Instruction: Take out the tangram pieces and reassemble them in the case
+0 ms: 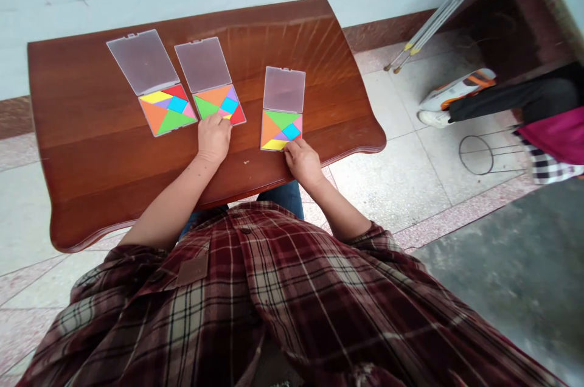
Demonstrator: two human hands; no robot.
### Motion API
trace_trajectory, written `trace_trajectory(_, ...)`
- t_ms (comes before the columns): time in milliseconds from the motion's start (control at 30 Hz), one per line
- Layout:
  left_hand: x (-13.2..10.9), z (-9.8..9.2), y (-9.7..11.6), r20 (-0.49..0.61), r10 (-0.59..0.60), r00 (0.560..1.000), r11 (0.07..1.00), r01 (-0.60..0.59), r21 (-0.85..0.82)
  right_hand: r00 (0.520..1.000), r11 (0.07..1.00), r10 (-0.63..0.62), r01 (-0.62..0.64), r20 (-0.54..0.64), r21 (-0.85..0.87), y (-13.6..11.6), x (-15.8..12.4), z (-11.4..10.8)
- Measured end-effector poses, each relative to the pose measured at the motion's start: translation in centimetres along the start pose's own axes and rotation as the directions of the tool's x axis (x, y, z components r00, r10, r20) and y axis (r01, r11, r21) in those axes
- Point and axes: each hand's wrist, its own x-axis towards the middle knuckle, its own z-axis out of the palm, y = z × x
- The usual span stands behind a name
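Left hand (pixel 213 137) lay knuckles-up, fingertips pressing the near edge of the middle open clear plastic tangram case with coloured tiles (pixel 219 104). Right hand (pixel 302 159) pinched the near right corner of the right-hand tangram case (pixel 281 129) (grip partly hidden). Risk: an off-centre push could skid either case on the glossy brown wooden counter (pixel 114 156) and spill tiles. Both forearms reached forward, wrists low.

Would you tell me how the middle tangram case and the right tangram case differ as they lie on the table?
The middle tangram case lies tilted, its lid leaning left; the right tangram case lies almost straight. The left hand touches the middle one's near edge, the right hand the right one's near corner. The middle case lies farther from the person. Both are open, with clear lids and coloured pieces.
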Motion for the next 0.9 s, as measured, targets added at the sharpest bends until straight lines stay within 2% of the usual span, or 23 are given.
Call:
trace_trajectory(133, 0.5, -0.5, 0.4, 0.003, -0.027, 1.0, 1.0, 0.027, -0.012, 0.997, 0.998, 0.002, 0.002, 0.077, -0.056, -1.2, -0.5, -0.6)
trace_trajectory(233, -1.2, -1.0, 2.6, -0.011, 0.044, 0.999, 0.999, -0.044, -0.013, 0.989, 0.996, -0.034, 0.046, 0.141, -0.082, -2.1, -1.1, -0.7)
trace_trajectory(300, -3.0, -1.2, 4.4, 0.029, 0.102, 0.994, 0.993, -0.1, -0.058, 0.983, 0.993, -0.058, 0.076, 0.176, -0.095, -2.8, -1.7, -0.7)
trace_trajectory(433, -5.7, -1.2, 6.8, 0.18, -0.021, 0.984, 0.983, 0.054, -0.177, 0.971, 0.99, -0.079, 0.103, 0.224, -0.095, -4.3, -2.8, -0.4)
trace_trajectory(567, -6.1, -1.4, 6.9, 0.242, -0.114, 0.964, 0.961, 0.168, -0.218, 0.972, 0.994, -0.112, 0.106, 0.206, 0.037, -4.2, -3.4, -0.7)
trace_trajectory(633, -5.9, -1.6, 6.7, 0.257, -0.135, 0.957, 0.952, 0.197, -0.233, 0.993, 0.991, -0.06, 0.047, 0.099, 0.124, -3.3, -3.2, -0.9)
trace_trajectory(733, -5.6, -2.0, 6.9, 0.278, -0.154, 0.948, 0.944, 0.224, -0.241, 0.988, 0.973, 0.149, -0.138, -0.045, 0.185, -1.6, -2.3, -1.0)
trace_trajectory(800, -5.6, -2.2, 7.2, 0.295, -0.158, 0.942, 0.939, 0.236, -0.251, 0.973, 0.958, 0.228, -0.217, -0.039, 0.187, -0.8, -1.5, -0.8)
trace_trajectory(900, -5.7, -2.4, 7.6, 0.319, -0.161, 0.934, 0.921, 0.259, -0.293, 0.975, 0.959, 0.221, -0.22, 0.017, 0.177, -0.6, -0.3, -0.5)
